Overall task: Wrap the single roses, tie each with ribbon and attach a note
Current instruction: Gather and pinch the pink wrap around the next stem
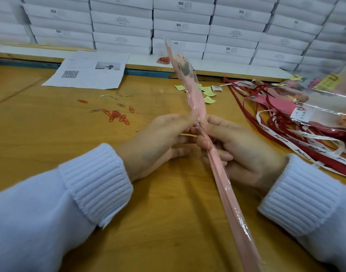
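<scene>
Head camera: the wrapped rose (221,173) stood tilted above the table (50,124). Left hand (158,142) and right hand (240,152) both pinched its neck, fingers curled on the sleeve. Ribbons (286,134) lay right of the rose, paper clips (117,115) left.

Pink-wrapped rose (195,99) held tilted above table, seen edge-on; ribbons (286,134) heaped right.
</scene>
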`<state>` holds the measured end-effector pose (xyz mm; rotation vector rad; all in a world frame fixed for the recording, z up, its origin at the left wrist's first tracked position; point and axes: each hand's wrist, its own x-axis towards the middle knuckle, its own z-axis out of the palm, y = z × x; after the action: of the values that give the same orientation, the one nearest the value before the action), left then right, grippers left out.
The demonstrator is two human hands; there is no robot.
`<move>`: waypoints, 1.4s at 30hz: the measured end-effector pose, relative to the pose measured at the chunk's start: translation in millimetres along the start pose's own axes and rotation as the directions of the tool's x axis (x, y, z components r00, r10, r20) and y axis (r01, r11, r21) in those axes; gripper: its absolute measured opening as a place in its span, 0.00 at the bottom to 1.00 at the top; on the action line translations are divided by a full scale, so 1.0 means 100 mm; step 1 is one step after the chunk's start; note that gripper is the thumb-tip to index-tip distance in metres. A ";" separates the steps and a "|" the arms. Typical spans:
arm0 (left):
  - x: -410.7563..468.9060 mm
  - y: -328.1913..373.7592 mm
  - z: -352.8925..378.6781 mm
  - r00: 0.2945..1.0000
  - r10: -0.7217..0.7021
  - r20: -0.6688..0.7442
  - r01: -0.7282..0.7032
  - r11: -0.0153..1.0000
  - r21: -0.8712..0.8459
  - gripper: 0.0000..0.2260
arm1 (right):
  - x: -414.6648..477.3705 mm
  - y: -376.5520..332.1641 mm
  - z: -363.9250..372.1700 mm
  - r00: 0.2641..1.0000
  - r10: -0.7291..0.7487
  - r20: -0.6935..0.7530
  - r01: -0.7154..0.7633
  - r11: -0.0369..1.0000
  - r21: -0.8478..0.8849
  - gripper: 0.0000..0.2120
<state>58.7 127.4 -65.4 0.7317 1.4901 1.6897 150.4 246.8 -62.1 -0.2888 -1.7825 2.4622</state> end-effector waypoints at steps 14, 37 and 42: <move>0.01 -0.05 0.00 0.963 0.185 -0.196 -0.104 0.926 0.362 0.11 | -0.03 0.01 0.06 0.995 -0.022 -0.094 0.007 0.987 -0.159 0.06; 0.03 0.00 0.03 0.989 0.020 -0.149 -0.037 0.994 -0.107 0.09 | 0.01 0.00 -0.01 0.997 0.058 -0.043 -0.053 0.992 0.111 0.07; 0.02 0.01 -0.05 0.996 -0.016 0.086 0.033 0.980 -0.198 0.23 | -0.01 0.00 0.01 0.996 0.050 0.071 -0.060 0.988 0.143 0.04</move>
<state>53.3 126.5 -65.4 0.6653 1.2466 1.7382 151.5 246.1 -61.9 -0.2502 -1.6281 2.6540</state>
